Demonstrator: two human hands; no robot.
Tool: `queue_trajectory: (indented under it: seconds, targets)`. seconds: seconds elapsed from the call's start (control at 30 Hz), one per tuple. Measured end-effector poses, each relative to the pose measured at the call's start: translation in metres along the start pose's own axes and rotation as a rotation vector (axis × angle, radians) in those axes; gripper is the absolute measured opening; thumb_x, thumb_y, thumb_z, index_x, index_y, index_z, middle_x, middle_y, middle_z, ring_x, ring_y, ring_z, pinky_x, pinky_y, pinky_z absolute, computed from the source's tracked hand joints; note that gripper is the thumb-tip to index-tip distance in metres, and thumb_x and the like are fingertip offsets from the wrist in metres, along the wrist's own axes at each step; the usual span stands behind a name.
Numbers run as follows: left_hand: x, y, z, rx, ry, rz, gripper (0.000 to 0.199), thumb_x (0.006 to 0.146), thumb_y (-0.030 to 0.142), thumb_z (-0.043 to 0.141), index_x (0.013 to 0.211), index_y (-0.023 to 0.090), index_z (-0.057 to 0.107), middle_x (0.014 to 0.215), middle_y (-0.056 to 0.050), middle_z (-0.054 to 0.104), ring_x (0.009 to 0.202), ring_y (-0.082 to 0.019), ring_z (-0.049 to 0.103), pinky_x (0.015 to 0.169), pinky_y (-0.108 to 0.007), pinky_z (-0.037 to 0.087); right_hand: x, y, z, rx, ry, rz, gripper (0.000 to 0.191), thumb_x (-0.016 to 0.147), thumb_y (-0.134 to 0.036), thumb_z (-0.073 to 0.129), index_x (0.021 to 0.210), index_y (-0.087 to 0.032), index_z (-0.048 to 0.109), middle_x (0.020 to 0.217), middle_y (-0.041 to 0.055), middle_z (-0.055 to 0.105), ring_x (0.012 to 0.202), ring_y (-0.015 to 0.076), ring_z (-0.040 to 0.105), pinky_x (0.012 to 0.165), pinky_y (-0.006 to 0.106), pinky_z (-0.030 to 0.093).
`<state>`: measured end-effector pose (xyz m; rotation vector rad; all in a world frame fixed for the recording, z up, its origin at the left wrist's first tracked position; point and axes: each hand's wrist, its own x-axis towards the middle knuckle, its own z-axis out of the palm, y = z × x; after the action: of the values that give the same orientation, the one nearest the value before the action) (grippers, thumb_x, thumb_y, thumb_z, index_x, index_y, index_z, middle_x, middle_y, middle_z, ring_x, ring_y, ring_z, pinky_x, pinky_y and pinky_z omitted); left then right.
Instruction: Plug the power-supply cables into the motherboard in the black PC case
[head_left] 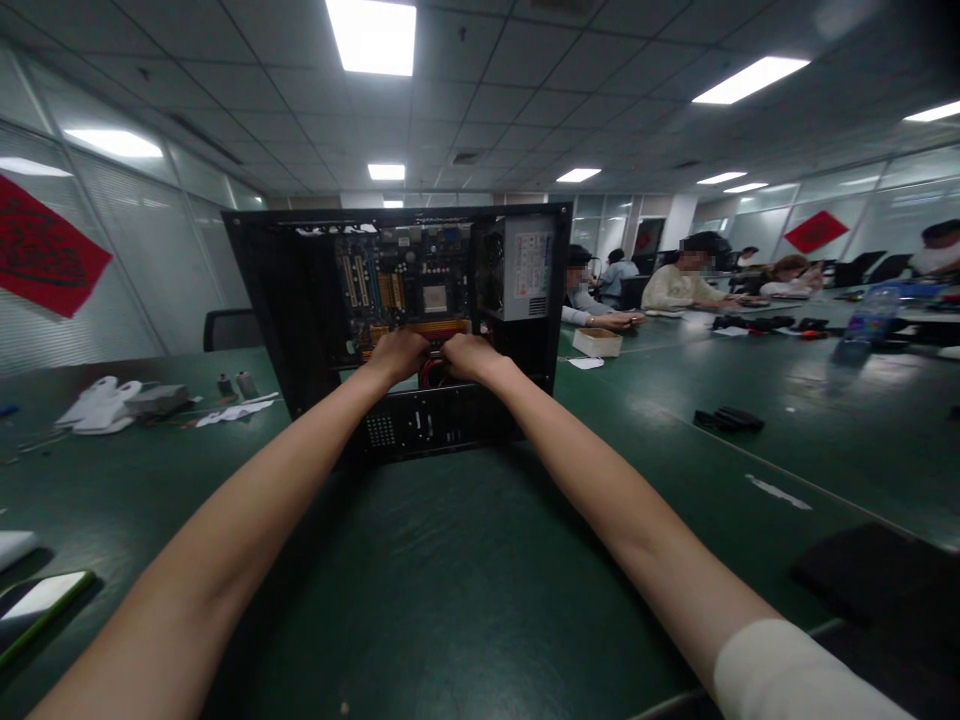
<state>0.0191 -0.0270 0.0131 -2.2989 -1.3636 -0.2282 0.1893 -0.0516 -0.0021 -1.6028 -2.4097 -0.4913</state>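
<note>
Nothing is legible, even the power-supply label (523, 265).

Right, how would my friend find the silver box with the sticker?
Find the big black computer case on the green table. Inside, at the top right, sits the silver box. It is plain metal with a pale sticker, while the board left of it is crowded with little parts.

Glossy, smooth green tabletop (420, 580).
</note>
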Motion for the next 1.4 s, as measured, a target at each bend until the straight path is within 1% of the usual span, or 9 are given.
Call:
queue_trajectory:
  seconds: [0.1,0.2,0.3,0.5,0.63,0.87,1.0,1.23,1.4]
  targets:
    - [-0.001,0.001,0.001,-0.002,0.022,-0.002,0.035,0.097,0.026,0.054,0.116,0.02,0.083,0.118,-0.018,0.078,0.114,-0.036,0.073,0.094,-0.043,0.056,0.002,0.003,-0.001,0.002,0.059,-0.056,0.032,0.099,-0.016,0.057,0.123,-0.008,0.076,0.129,0.025,0.071,0.119,0.0377,0.072,0.097,0.042,0.059]
    - [-0.003,0.002,-0.001,-0.023,0.018,-0.001,0.035,0.1,0.031,0.054,0.114,0.019,0.083,0.119,-0.019,0.078,0.113,-0.036,0.073,0.094,-0.043,0.056,0.002,0.007,-0.004,0.011,0.11,-0.15,0.032,0.102,-0.018,0.053,0.123,-0.01,0.076,0.135,0.0229,0.067,0.121,0.0353,0.07,0.1,0.041,0.057]
    - [-0.004,0.001,-0.002,-0.022,-0.003,-0.004,0.034,0.101,0.034,0.054,0.114,0.021,0.083,0.119,-0.017,0.078,0.113,-0.035,0.073,0.095,-0.042,0.056,0.003,0.01,-0.004,0.019,0.129,-0.191,0.031,0.103,-0.02,0.053,0.124,-0.012,0.074,0.139,0.0209,0.063,0.118,0.033,0.07,0.101,0.042,0.056]
    - [-0.003,-0.003,0.0,-0.037,0.005,0.029,0.036,0.103,0.035,0.053,0.124,0.029,0.08,0.128,-0.011,0.077,0.12,-0.034,0.071,0.097,-0.04,0.055,0.012,0.013,0.005,0.057,0.117,-0.245,0.038,0.099,-0.006,0.049,0.133,-0.011,0.066,0.137,0.0182,0.063,0.126,0.0302,0.065,0.103,0.039,0.053]
    - [-0.003,-0.005,0.001,-0.017,0.02,0.034,0.036,0.102,0.033,0.053,0.127,0.029,0.079,0.132,-0.012,0.075,0.121,-0.034,0.07,0.096,-0.041,0.055,0.017,0.015,0.006,0.037,0.091,-0.273,0.042,0.099,-0.003,0.047,0.138,-0.011,0.061,0.139,0.0195,0.065,0.128,0.0295,0.065,0.104,0.04,0.053]
    - [-0.004,-0.003,-0.001,-0.025,0.002,0.011,0.034,0.101,0.034,0.056,0.121,0.025,0.082,0.123,-0.014,0.078,0.117,-0.034,0.072,0.097,-0.041,0.055,0.012,0.011,0.002,0.007,0.085,-0.185,0.038,0.098,-0.005,0.05,0.134,-0.01,0.062,0.129,0.0218,0.071,0.123,0.0335,0.069,0.098,0.041,0.057]
    - [-0.004,-0.001,-0.002,-0.021,0.002,0.001,0.033,0.099,0.033,0.058,0.121,0.024,0.081,0.126,-0.015,0.077,0.119,-0.035,0.071,0.099,-0.042,0.055,0.009,0.008,0.0,-0.002,0.088,-0.181,0.037,0.098,-0.005,0.052,0.133,-0.008,0.065,0.127,0.0229,0.073,0.123,0.0335,0.07,0.099,0.039,0.058]
    - [-0.002,0.0,-0.001,0.03,-0.003,-0.018,0.037,0.099,0.04,0.056,0.122,0.024,0.081,0.122,-0.015,0.078,0.115,-0.037,0.072,0.095,-0.042,0.056,0.008,0.005,-0.002,0.003,0.087,-0.143,0.034,0.098,-0.006,0.053,0.127,-0.005,0.07,0.121,0.0254,0.075,0.123,0.0357,0.071,0.1,0.039,0.058]
    - [-0.004,0.002,-0.004,0.031,-0.007,-0.03,0.037,0.1,0.036,0.055,0.12,0.022,0.082,0.119,-0.017,0.079,0.113,-0.037,0.073,0.093,-0.043,0.056,0.011,0.006,0.001,0.009,0.086,-0.111,0.035,0.098,-0.007,0.051,0.127,-0.006,0.07,0.121,0.0259,0.074,0.123,0.0356,0.071,0.1,0.039,0.058]
